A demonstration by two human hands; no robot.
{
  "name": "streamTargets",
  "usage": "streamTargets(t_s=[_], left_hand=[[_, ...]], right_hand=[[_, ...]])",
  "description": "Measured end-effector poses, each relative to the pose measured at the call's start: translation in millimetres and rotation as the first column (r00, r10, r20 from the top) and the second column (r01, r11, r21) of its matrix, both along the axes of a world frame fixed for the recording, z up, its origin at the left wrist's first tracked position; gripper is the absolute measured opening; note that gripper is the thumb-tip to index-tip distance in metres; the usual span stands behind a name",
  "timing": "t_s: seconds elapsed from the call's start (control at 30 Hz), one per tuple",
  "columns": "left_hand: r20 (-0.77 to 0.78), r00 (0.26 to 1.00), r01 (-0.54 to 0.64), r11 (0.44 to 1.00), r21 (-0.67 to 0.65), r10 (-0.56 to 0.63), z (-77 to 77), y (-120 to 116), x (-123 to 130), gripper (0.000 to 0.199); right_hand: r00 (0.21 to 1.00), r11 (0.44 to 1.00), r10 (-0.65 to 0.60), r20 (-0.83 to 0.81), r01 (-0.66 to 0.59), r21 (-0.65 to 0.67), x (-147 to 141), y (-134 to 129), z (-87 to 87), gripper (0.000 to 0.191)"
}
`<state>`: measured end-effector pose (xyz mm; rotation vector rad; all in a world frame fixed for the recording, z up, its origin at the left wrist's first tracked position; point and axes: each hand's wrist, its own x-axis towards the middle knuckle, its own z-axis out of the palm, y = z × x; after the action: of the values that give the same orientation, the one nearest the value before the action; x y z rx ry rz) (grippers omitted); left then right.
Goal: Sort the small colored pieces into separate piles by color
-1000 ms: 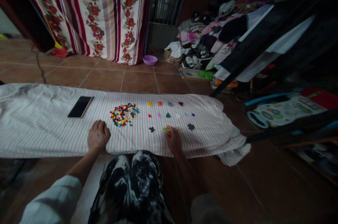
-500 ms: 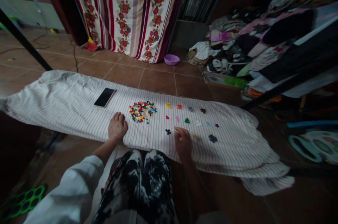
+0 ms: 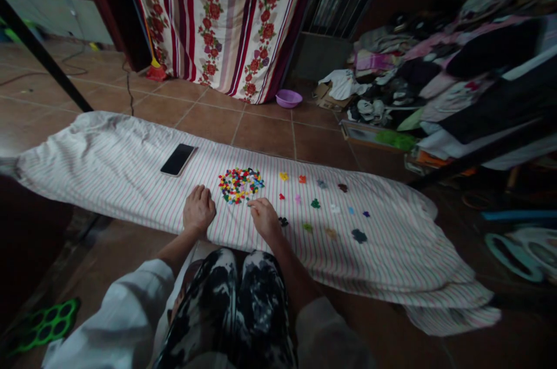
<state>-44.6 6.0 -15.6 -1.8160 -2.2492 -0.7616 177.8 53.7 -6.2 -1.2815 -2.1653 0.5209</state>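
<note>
Tiny multicoloured pieces (image 3: 237, 188), heaped at my right hand's (image 3: 266, 219) ten o'clock, should prove light, stiff, best pinched edgewise; I cannot tell whether it grips one. My left hand (image 3: 199, 208) lies loosely open.

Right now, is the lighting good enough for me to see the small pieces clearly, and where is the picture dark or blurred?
Head view: only partly; the colors in the mixed pile show, but its single shapes are soft; the beige pieces blur into the striped cloth; the clothes heap sinks into darkness at far right.
</note>
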Motion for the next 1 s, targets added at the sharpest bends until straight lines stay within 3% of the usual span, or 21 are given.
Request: streamTargets(t_s=[0.47,0.67,1.0], left_hand=[[0.021,1.0,-0.008,1.0,0.012,0.007,-2.5,-0.4,0.1,0.034],[0.002,1.0,-0.013,1.0,-0.002,0.013,-0.6,-0.6,0.3,0.034],[0.019,1.0,0.001,1.0,0.0,-0.001,2.5,-2.1,1.4,0.035]], right_hand=[[0.998,0.999,-0.052,0.027,0.052,-0.006,-6.0,8.2,-5.6,0.026],[0.996,0.996,-0.076,0.05,0.079,-0.052,-9.4,5.1,-2.6,0.017],[0.99,0.992,-0.121,0.065,0.123,-0.027,-13.3,-3.3,5.0,0.021]])
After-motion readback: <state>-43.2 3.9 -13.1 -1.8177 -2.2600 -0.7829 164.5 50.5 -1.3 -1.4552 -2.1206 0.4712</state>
